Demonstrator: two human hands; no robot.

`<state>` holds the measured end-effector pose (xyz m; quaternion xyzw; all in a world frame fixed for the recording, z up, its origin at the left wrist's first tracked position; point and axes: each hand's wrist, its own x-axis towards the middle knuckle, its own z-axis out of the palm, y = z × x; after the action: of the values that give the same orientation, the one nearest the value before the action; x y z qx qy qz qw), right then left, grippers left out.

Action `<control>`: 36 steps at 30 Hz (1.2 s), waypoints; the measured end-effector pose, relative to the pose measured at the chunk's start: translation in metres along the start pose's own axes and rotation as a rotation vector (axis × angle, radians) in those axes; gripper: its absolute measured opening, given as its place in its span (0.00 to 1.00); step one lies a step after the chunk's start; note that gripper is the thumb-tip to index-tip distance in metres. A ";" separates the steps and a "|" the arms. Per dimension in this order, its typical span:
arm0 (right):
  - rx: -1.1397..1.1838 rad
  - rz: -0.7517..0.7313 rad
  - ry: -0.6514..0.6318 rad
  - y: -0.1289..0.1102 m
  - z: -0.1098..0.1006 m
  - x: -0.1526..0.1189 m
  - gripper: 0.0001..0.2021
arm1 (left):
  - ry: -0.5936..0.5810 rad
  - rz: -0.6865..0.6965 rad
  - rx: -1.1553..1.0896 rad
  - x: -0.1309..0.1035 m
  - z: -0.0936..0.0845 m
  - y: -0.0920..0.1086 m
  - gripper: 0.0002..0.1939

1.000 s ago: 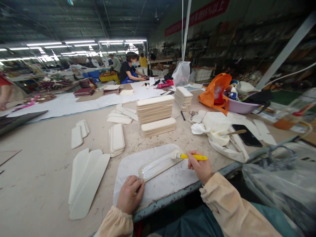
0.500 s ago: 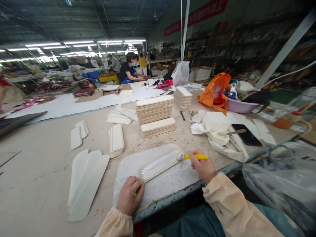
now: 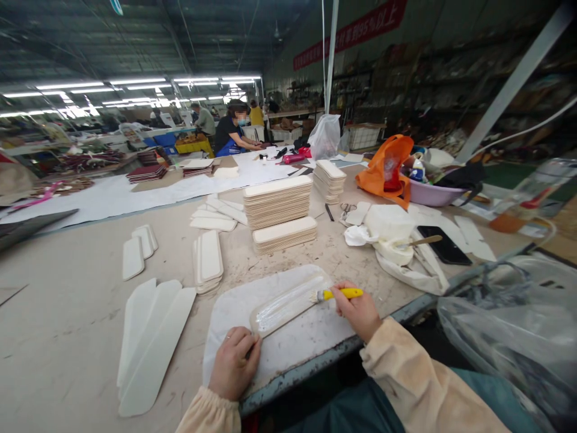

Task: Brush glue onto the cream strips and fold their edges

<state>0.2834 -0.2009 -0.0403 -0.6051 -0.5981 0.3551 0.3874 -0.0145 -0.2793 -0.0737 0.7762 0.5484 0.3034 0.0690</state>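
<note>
My right hand (image 3: 357, 311) is closed round a yellow-handled brush (image 3: 347, 293), its bristles at the right part of a long rounded panel (image 3: 288, 304). A wet, glossy coating shows on the panel. The panel lies on a white sheet (image 3: 315, 337) near the table's front edge. At the panel's left end, my left hand (image 3: 234, 361) has its fingers bent together, with thumb and fingertips pressed on the panel's corner.
Stacks of cream panels (image 3: 277, 201) stand behind the sheet. Large white pieces (image 3: 155, 349) lie at left. To the right are a white tub (image 3: 399, 251), a black phone (image 3: 444, 245), a purple basin (image 3: 433, 193) and an orange bag (image 3: 387, 168). A person (image 3: 232, 132) works farther back.
My right hand has drawn the brush a little left and down along the panel. My left hand remains at the panel's left end. The whole view has shifted slightly.
</note>
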 end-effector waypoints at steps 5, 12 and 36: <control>-0.064 0.016 0.192 0.006 -0.026 0.014 0.16 | 0.002 -0.005 -0.005 -0.001 0.001 -0.001 0.11; -0.102 -0.077 0.152 0.013 -0.012 0.017 0.16 | 0.007 0.010 0.011 0.000 0.000 0.000 0.10; 0.369 -0.093 0.169 -0.018 -0.030 0.072 0.22 | -0.244 -0.271 0.025 0.030 -0.014 -0.009 0.43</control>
<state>0.3047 -0.1310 -0.0082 -0.5233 -0.5156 0.3881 0.5565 -0.0233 -0.2522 -0.0549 0.7270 0.6392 0.1881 0.1657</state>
